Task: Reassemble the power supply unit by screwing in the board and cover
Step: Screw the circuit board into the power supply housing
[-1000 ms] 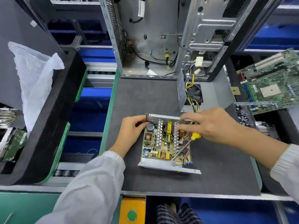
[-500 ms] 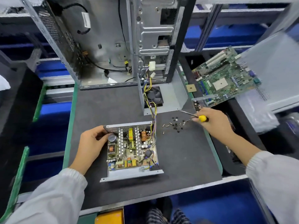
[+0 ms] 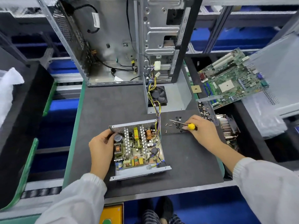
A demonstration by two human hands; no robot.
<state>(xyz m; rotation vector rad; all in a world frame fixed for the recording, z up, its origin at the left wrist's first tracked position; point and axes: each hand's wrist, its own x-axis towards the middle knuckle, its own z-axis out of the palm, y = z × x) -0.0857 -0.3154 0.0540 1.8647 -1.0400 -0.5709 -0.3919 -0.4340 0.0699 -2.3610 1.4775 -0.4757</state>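
Reaching right hand (image 3: pixel 202 131) now over screws (image 3: pixel 175 124)

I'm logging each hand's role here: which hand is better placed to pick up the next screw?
Right. The right hand, gripping the screwdriver, is already at the loose screws. The left hand holds the power supply unit steady.

Dark-matted desk (image 3: pixel 123 104), open grey computer case (image 3: pixel 113 41) standing at its far edge, green motherboard (image 3: pixel 233 81) tilted over a black bin at right, white plastic bag (image 3: pixel 8 91) at left, what looks like a finned heatsink (image 3: pixel 226 126) below the motherboard
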